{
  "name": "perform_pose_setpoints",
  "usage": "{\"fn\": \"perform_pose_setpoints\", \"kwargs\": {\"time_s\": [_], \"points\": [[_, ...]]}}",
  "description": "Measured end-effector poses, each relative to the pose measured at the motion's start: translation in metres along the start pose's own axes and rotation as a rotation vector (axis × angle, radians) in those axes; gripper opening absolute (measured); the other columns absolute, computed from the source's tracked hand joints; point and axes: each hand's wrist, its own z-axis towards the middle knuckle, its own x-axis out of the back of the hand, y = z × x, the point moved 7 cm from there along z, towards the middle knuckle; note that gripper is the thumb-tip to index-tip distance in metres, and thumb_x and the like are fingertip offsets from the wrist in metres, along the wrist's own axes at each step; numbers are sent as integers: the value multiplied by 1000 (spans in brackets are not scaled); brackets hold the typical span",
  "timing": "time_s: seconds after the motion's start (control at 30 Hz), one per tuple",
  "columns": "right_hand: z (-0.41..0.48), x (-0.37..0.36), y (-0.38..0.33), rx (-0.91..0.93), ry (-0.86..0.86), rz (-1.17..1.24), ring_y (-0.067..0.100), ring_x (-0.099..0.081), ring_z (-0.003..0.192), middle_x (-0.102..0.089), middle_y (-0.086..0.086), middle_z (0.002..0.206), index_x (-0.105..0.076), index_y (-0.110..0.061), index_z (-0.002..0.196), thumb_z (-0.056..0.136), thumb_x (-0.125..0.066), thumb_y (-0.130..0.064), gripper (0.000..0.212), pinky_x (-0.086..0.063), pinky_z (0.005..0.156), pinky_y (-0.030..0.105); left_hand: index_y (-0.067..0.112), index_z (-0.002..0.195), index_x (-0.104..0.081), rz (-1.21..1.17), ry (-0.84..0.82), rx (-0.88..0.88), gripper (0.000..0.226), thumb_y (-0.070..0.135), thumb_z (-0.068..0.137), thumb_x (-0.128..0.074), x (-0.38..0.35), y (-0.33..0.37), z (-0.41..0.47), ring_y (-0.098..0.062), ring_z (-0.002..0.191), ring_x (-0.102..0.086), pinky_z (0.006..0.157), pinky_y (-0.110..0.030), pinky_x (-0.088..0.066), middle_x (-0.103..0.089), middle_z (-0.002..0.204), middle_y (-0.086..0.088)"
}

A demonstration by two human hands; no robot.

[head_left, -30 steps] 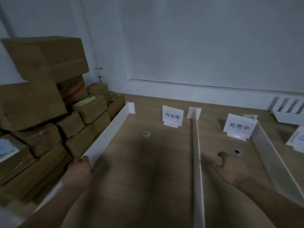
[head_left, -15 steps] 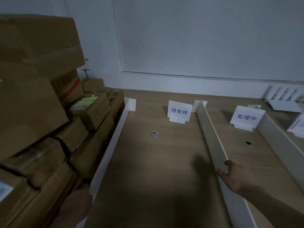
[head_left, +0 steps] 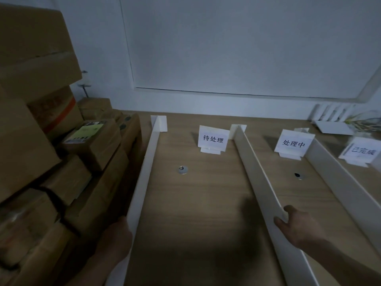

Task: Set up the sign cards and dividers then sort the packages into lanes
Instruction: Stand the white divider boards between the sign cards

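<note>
Three white dividers stand on the wooden table [head_left: 195, 223] and run away from me. My left hand [head_left: 115, 238] rests against the outer side of the left divider [head_left: 144, 178]; its fingers are hidden behind the board. My right hand [head_left: 296, 223] pinches the top edge of the middle divider [head_left: 253, 174], thumb on one side, fingers on the other. The right divider [head_left: 340, 182] stands untouched. White sign cards stand at the far ends of the lanes: one [head_left: 213, 139] in the left lane, one [head_left: 293, 143] in the middle lane, a third [head_left: 362, 151] at far right. Cardboard packages [head_left: 61, 162] are piled at left.
A round metal grommet [head_left: 183, 169] sits in the left lane and another [head_left: 298, 175] in the middle lane. A white rack [head_left: 332, 120] and a bundle of thin items [head_left: 365, 120] lie at the back right by the wall.
The view has turned left and closer. My right hand moved from the middle lane's floor to the middle divider's top edge and took hold of it. My left hand stays by the left divider.
</note>
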Motion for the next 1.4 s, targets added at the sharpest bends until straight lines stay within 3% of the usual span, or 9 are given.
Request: {"fn": "perform_pose_setpoints", "kwargs": {"time_s": [0.03, 0.23, 0.6, 0.83, 1.0, 1.23, 1.4], "points": [[0, 0, 2, -7, 1, 3, 31, -67, 107, -71, 10, 118, -53, -18, 132, 94, -54, -57, 54, -53, 81, 34, 16, 126, -50, -26, 115, 9, 26, 21, 103, -40, -7, 11, -4, -17, 103, -63, 86, -33, -55, -61, 123, -3], [3, -4, 13, -43, -10, 42, 33, -65, 113, -68, 13, 125, -49, -16, 138, 93, -55, -57, 61, -53, 84, 36, 18, 129, -52, -37, 185, 42, 28, 24, 105, -39, -1, 28, 2, -17, 112, -61, 93, -32, -53, -60, 128, -3], [9, -15, 19, -58, -32, 30, 32, -68, 102, -72, 11, 110, -55, -16, 124, 92, -57, -55, 50, -49, 73, 32, 17, 136, -47, -29, 151, 4, 34, 26, 103, -45, -14, 59, -16, -15, 113, -60, 85, -25, -49, -59, 130, -2], [9, -17, 24, -53, -29, 10, 31, -69, 99, -72, 10, 107, -55, -16, 121, 90, -57, -55, 49, -50, 72, 33, 15, 148, -36, -24, 154, 7, 46, 25, 104, -44, -19, 61, -20, -17, 125, -56, 98, -28, -48, -53, 142, -3], [9, -18, 25, -60, -31, 3, 31, -69, 98, -72, 8, 103, -54, -17, 118, 88, -57, -57, 50, -51, 71, 33, 17, 145, -38, -39, 174, 14, 44, 26, 103, -48, -17, 60, -25, -14, 121, -58, 92, -25, -48, -54, 139, -1], [8, -13, 23, -53, -9, 8, 30, -68, 102, -71, 8, 108, -54, -17, 122, 91, -57, -57, 51, -50, 74, 33, 14, 154, -25, -53, 154, 32, 67, 37, 98, -55, -17, 58, -29, -20, 130, -52, 100, -31, -45, -48, 148, -5], [5, -6, 19, -44, 2, 23, 30, -68, 101, -71, 8, 108, -53, -16, 125, 91, -56, -58, 54, -54, 77, 35, 14, 154, -26, -29, 172, 4, 73, 46, 96, -56, -11, 56, -33, -19, 125, -57, 99, -31, -49, -53, 144, -3]]}}
